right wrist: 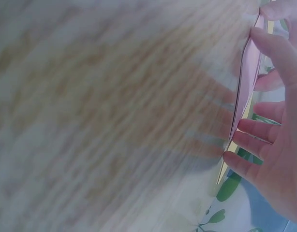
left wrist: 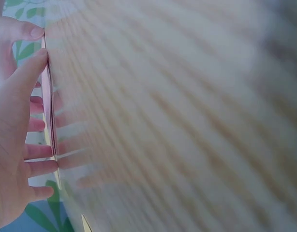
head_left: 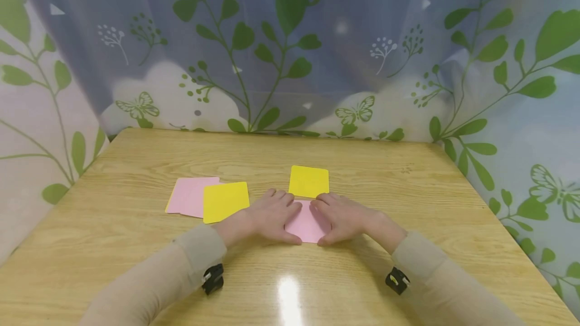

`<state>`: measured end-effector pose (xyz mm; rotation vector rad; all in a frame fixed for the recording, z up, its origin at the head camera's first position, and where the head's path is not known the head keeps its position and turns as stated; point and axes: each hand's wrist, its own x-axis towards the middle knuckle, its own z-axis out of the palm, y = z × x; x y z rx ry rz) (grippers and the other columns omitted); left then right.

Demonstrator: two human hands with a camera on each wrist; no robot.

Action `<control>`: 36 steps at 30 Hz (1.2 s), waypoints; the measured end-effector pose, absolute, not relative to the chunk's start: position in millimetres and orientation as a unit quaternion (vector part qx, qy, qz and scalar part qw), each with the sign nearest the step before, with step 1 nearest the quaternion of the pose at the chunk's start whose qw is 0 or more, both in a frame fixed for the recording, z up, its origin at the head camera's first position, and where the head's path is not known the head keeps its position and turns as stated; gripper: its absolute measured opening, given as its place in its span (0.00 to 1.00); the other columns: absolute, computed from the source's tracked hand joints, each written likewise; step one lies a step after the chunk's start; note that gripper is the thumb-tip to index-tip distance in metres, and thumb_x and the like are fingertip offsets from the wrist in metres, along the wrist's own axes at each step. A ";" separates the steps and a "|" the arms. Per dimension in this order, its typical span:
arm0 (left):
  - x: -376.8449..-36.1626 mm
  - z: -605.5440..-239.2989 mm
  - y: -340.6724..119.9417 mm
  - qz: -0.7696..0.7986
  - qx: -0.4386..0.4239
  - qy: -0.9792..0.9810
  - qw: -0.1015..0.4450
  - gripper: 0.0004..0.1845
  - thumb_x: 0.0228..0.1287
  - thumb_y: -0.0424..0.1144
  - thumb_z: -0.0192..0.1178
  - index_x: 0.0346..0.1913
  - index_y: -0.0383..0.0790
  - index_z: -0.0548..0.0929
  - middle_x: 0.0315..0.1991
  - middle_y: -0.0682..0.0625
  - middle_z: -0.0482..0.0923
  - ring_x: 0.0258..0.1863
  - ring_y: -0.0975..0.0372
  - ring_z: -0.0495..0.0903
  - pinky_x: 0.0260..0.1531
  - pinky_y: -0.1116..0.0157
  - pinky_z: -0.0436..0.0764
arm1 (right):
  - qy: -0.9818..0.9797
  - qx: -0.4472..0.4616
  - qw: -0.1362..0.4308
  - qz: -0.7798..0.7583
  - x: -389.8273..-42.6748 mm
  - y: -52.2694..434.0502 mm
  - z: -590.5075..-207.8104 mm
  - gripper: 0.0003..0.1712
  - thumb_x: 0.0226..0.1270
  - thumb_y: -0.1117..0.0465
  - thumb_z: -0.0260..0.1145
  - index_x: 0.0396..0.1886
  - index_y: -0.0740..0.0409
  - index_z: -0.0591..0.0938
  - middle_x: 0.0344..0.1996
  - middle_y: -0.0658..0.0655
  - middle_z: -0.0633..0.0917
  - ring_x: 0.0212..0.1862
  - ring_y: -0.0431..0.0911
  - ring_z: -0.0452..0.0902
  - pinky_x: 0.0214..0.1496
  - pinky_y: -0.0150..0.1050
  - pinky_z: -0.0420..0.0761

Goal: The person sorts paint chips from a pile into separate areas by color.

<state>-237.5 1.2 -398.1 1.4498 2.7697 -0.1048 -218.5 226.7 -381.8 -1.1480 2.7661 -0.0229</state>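
Observation:
A pink square card [head_left: 308,223] lies between both hands on the wooden table, and the wrist views show thin layered edges there. My left hand [head_left: 274,215] holds its left side, thumb at the near corner and fingers toward the far edge. My right hand [head_left: 346,217] grips the opposite side in the same way. In the right wrist view the pink card [right wrist: 251,63] bows slightly between thumb and fingers. Just beyond the fingertips lies a yellow square card [head_left: 309,181] with rounded corners.
Left of the hands, another yellow card [head_left: 225,201] overlaps some pink cards [head_left: 192,194], a yellow edge peeking out beneath. The wooden table [head_left: 385,175] meets a leaf-patterned curtain [head_left: 272,64] at its far edge. Black wrist devices [head_left: 213,279] sit under both sleeves.

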 end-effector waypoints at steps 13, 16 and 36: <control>-242.4 -393.0 -7.4 -0.015 0.454 0.891 0.017 0.43 0.57 0.72 0.43 0.65 0.42 0.66 0.60 0.45 0.66 0.61 0.52 0.62 0.62 0.48 0.57 | 0.924 -0.380 0.044 0.029 -226.0 217.8 -376.7 0.48 0.54 0.34 0.60 0.64 0.62 0.65 0.60 0.60 0.70 0.61 0.53 0.64 0.61 0.48 0.66; -244.1 -389.5 -13.6 -0.020 0.452 0.892 0.002 0.42 0.57 0.71 0.44 0.64 0.42 0.67 0.60 0.45 0.68 0.61 0.51 0.63 0.62 0.48 0.57 | 0.924 -0.380 0.036 0.020 -229.6 212.6 -372.3 0.46 0.56 0.35 0.60 0.64 0.63 0.64 0.61 0.60 0.69 0.62 0.54 0.63 0.60 0.51 0.67; -254.0 -384.0 -100.2 -0.042 0.390 0.917 -0.078 0.43 0.50 0.68 0.56 0.60 0.37 0.70 0.56 0.43 0.72 0.58 0.50 0.67 0.60 0.48 0.60 | 0.922 -0.388 -0.006 0.000 -259.5 146.1 -356.6 0.42 0.57 0.45 0.65 0.66 0.61 0.64 0.62 0.59 0.67 0.63 0.52 0.61 0.59 0.54 0.67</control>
